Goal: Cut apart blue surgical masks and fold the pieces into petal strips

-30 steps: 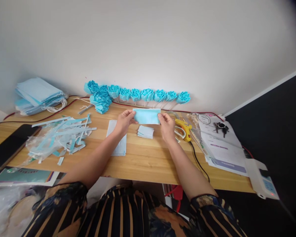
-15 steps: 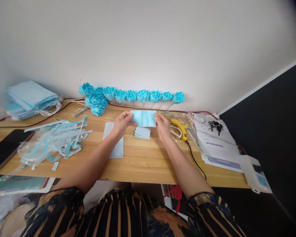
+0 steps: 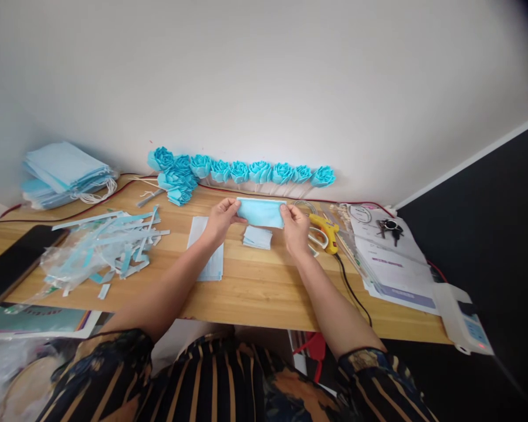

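A rectangular piece of light blue face mask fabric (image 3: pixel 261 212) is stretched level above the table between both hands. My left hand (image 3: pixel 222 220) pinches its left end, and my right hand (image 3: pixel 296 228) pinches its right end. Just below it on the wood lies a small stack of pale blue cut pieces (image 3: pixel 257 237). A larger flat mask sheet (image 3: pixel 210 269) lies partly under my left forearm. Beside my right hand rests a yellow glue gun (image 3: pixel 328 231), next to scissors with white handles (image 3: pixel 318 237).
Blue fabric flowers (image 3: pixel 260 172) on sticks lean along the wall. A stack of masks (image 3: pixel 66 170), cut strips (image 3: pixel 127 246) and a dark phone (image 3: pixel 20 261) occupy the left. Papers (image 3: pixel 387 258), keys (image 3: pixel 391 227) and a white device (image 3: pixel 464 319) lie right. The glue gun's cord (image 3: pixel 349 287) crosses the front edge.
The fabric piece between my hands showed upright crease lines before; now its face looks smoother, with a pale band along the top edge. The whole view has shifted slightly.
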`<state>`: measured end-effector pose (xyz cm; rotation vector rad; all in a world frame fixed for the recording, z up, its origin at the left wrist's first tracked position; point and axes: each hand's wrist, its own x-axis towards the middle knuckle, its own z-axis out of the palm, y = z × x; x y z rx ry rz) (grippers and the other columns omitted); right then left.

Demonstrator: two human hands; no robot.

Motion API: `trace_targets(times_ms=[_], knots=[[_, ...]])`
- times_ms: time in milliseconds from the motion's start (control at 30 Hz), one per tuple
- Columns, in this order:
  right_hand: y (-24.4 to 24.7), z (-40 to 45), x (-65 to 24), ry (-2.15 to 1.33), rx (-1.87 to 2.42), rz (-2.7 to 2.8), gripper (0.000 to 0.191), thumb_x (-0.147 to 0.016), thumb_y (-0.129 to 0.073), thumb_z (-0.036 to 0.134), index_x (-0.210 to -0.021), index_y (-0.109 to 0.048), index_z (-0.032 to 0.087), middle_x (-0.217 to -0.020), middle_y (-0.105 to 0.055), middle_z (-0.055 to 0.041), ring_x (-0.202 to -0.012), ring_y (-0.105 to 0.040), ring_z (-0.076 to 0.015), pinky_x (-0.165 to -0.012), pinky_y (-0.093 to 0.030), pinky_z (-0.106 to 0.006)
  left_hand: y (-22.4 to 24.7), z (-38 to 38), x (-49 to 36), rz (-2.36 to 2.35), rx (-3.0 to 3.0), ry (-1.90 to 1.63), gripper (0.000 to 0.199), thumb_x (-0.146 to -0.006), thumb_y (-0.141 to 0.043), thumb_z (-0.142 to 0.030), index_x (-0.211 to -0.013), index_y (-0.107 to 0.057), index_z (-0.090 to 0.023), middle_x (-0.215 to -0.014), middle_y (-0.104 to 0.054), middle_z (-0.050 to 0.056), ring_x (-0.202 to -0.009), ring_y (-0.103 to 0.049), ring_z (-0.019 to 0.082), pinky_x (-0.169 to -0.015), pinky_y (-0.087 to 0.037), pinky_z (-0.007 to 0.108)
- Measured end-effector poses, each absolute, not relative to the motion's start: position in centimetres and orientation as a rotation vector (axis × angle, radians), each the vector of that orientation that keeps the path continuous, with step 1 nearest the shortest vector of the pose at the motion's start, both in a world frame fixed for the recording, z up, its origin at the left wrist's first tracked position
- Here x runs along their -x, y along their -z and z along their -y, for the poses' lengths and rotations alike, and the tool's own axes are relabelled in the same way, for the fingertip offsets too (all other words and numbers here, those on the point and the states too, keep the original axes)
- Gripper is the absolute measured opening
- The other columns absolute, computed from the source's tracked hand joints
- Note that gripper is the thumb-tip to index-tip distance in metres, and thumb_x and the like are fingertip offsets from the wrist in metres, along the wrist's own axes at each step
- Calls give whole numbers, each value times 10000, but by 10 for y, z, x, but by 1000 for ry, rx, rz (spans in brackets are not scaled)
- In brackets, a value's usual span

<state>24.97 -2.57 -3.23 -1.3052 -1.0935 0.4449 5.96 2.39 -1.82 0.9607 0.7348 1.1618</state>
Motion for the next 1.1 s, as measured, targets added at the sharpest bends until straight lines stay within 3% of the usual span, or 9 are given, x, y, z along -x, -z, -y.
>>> trace_targets(times_ms=[200,367,567,900,1100], knots=[[30,28,-248,-406,1311,1115,375,-845,-598,537,-724,-612,182,-621,-400,38,-610,-352,-115,-575,-303,-252,19,-24,-59,-723,-959,-1190,417,-657,-835,-450,-743,-575,-135,-613,-509,-55,-552,-548,73,-545,-576,237],[26,28,-244,-433,1293,1024,357,-817,-617,520,-703,-606,182,-622,-421,35,-610,-358,-116,-571,-311,-255,19,-24,-60,-733,-937,-1149,401,-699,-808,-454,-743,-547,-152,-586,-507,-57,-513,-537,77,-512,-553,239],[24,30,-245,-436,1266,1123,335,-859,-601,487,-722,-601,180,-633,-423,38,-610,-362,-108,-583,-299,-257,20,-25,-59,-861,-1086,-1176,346,-779,-747,-440,-723,-547,-163,-544,-465,-64,-404,-426,50,-378,-344,182],[22,34,-243,-320,1368,1237,383,-919,-503,525,-701,-486,210,-618,-328,48,-588,-317,-112,-576,-270,-272,30,-28,-61,-869,-1305,-1295,244,-869,-647,-397,-771,-569,-188,-590,-466,-46,-498,-397,87,-492,-309,222],[20,36,-241,-246,1424,1236,386,-923,-489,542,-718,-487,215,-599,-317,55,-579,-312,-113,-578,-271,-273,31,-26,-63,-930,-1425,-1422,132,-881,-614,-263,-787,-557,-190,-717,-533,-23,-697,-475,120,-677,-369,219]])
